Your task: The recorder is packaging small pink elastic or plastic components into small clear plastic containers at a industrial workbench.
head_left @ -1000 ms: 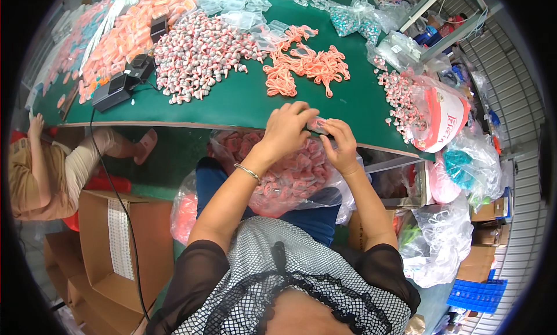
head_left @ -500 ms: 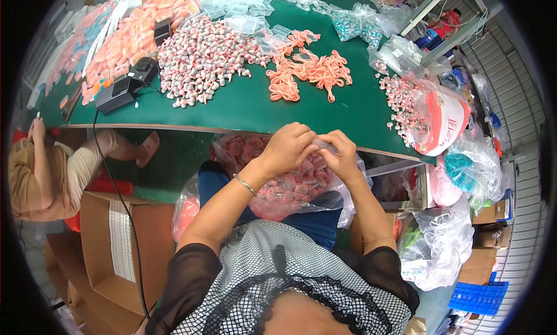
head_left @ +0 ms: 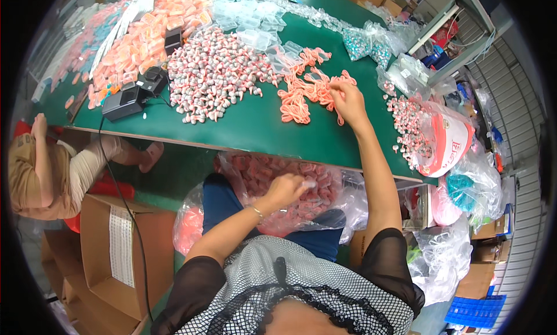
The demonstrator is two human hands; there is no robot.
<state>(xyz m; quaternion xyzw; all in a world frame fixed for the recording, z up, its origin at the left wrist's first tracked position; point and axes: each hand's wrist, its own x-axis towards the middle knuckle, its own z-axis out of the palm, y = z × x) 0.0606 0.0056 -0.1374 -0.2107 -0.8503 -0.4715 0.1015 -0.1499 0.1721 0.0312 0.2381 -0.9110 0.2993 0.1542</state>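
Hands well apart. Left hand (head_left: 285,190): motion-blurred, low over a clear bag (head_left: 288,221) of pink pieces (head_left: 321,176), partly hiding them; forearm slants up and rightward. Pale item (head_left: 310,184) at its fingertips, too smeared to identify; cannot tell if the fingers close on it. Orange cords (head_left: 295,100): tangled heap on the green surface (head_left: 232,136), left loops pointing toward the near edge, overall axis unclear. Right hand (head_left: 350,104): arm extended forward, fingers curled over the heap's right end, covering part; grip cannot be told.
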